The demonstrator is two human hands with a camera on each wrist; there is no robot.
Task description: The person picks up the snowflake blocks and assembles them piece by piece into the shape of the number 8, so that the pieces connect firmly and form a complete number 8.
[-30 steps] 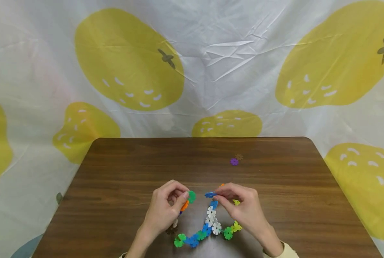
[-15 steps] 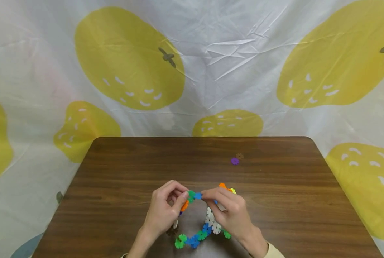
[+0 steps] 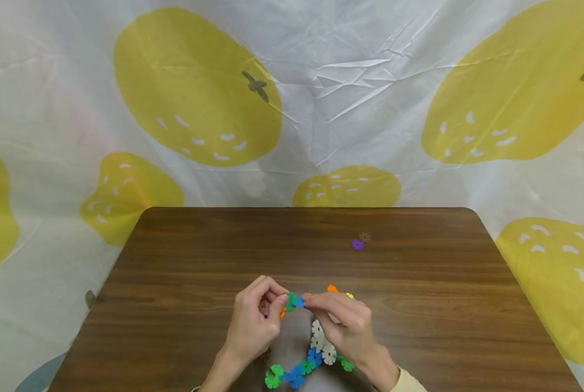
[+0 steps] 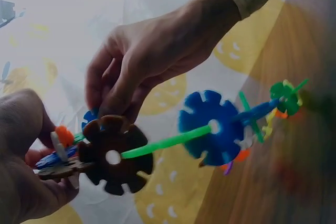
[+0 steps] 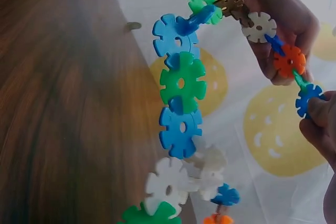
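Notched snowflake discs are joined edge to edge into a curving chain, with white discs [image 3: 329,355] and a bright green disc [image 3: 274,376] in its lower part. My left hand [image 3: 250,322] holds the chain's upper left end near an orange disc [image 5: 289,61] and a green disc [image 3: 290,301]. Between thumb and fingers, my right hand [image 3: 347,322] pinches a blue disc [image 5: 303,103], which meets that green disc. Whether its slot is fully pushed in cannot be told. A brown disc [image 4: 137,167] shows close up in the left wrist view. The right hand hides part of the chain's right side.
Farther back on the brown wooden table [image 3: 199,245] lie a loose purple disc [image 3: 358,244] and a brown disc [image 3: 365,237], side by side. A white curtain [image 3: 292,109] printed with yellow fruit hangs behind the table's far edge.
My right hand has moved left with the blue disc, bringing it against the green disc at my left hand. The chain has since shifted slightly toward the near edge.
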